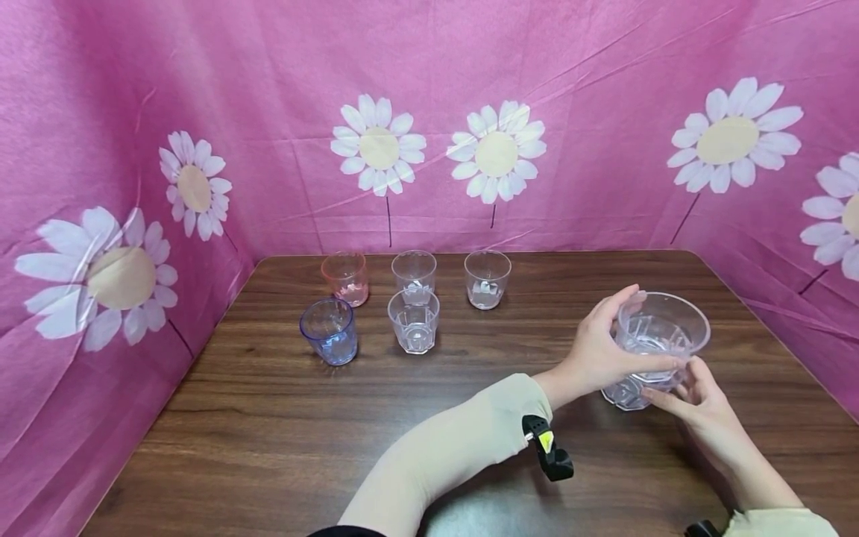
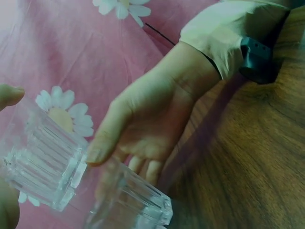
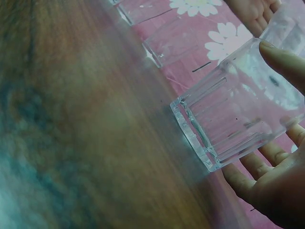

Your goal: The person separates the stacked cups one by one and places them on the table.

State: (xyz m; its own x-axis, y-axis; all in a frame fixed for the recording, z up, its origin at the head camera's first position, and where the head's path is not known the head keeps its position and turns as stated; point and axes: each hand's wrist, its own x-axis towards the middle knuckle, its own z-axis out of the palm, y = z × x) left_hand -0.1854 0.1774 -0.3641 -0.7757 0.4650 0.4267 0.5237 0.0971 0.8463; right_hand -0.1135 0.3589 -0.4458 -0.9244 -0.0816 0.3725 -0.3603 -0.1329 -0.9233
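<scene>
At the right of the table in the head view, my left hand (image 1: 600, 350) grips a clear faceted plastic cup (image 1: 664, 309) near its rim. Just below it, my right hand (image 1: 708, 414) holds a second clear cup (image 1: 624, 395), thumb on one side and fingers on the other. The right wrist view shows this lower cup's ridged wall (image 3: 228, 114) and thick base. In the left wrist view, the upper cup (image 2: 47, 157) hangs beside the lower cup (image 2: 136, 202), with the right thumb near its base. Whether the cups touch is unclear.
Left of the hands stand a blue cup (image 1: 329, 332) and a clear faceted cup (image 1: 414, 321). Behind them are a pink cup (image 1: 345, 280) and two clear cups (image 1: 406, 268), (image 1: 488, 280). Pink flowered cloth (image 1: 429, 60) borders the wooden table (image 1: 288, 447).
</scene>
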